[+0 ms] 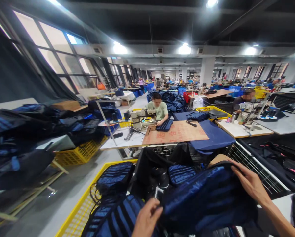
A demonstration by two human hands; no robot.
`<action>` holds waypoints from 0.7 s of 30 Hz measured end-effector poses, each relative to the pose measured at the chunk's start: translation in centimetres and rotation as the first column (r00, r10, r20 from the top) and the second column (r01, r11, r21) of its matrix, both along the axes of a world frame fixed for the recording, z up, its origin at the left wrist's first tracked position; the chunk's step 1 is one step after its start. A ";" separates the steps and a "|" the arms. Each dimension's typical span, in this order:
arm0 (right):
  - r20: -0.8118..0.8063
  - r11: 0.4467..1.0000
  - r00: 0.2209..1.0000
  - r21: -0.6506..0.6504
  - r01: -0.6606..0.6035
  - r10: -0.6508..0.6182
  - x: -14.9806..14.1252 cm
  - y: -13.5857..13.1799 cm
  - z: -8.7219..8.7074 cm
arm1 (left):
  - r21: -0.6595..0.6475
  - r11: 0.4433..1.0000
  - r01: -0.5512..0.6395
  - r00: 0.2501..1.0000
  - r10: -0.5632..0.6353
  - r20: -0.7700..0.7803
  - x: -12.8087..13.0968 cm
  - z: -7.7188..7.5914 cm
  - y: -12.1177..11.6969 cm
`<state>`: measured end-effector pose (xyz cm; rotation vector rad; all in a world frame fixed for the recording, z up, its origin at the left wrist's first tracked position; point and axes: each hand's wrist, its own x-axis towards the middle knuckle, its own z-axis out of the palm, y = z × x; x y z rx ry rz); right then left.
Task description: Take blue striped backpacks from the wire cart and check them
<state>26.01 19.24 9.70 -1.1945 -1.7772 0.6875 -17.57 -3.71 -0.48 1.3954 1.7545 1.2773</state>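
A dark blue backpack [204,200] with a shiny fabric surface and black parts is held up in front of me. My right hand [252,181] grips its upper right edge, the thumb and fingers around the fabric. At the bag's lower left edge is my left hand [148,217], its fingers curled in against the material; the exact grip is partly hidden. Beneath and left of it lie blue-and-black striped bags [122,217]. Another striped bag [181,174] rests just beyond the held one, beside black fabric [149,168].
A yellow crate [74,212] stands at left with a striped bag [115,174] in it. Ahead, a co-worker [159,110] sits at a sewing machine [139,118] behind a brown board [174,131]. Bags are piled at far left [14,131]. A wire-mesh panel [256,168] is at right.
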 end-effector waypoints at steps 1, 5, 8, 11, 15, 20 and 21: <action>0.011 0.999 1.000 -0.017 -0.028 0.029 -0.4 -0.4 -0.1 | 0.150 0.984 -0.099 0.970 0.129 -0.207 -1.2 0.2 0.6; 0.049 0.987 0.992 -0.122 -0.106 0.112 -0.1 -1.1 0.2 | 0.628 0.778 -0.001 0.532 0.532 -0.659 -4.1 1.7 2.2; 0.131 0.962 0.966 -0.191 -0.197 0.224 1.8 -1.3 0.5 | 0.667 0.738 0.105 0.377 0.591 -0.713 -2.9 3.9 1.9; 0.247 0.938 0.912 -0.205 -0.280 0.326 1.8 -2.7 -0.1 | 0.654 0.732 0.192 0.426 0.538 -0.727 0.6 6.2 1.3; 0.327 0.861 0.796 -0.184 -0.475 0.509 -3.6 -6.8 -2.6 | 0.623 0.669 0.405 0.464 0.437 -0.770 6.1 8.5 1.6; 0.236 0.770 0.739 -0.077 -0.634 0.631 -10.5 -10.4 -5.9 | 0.695 0.595 0.403 0.569 0.432 -0.700 8.7 9.7 2.3; 0.211 0.781 0.756 -0.077 -0.619 0.620 -10.8 -10.5 -5.9 | 0.688 0.631 0.358 0.630 0.381 -0.677 8.2 9.7 2.2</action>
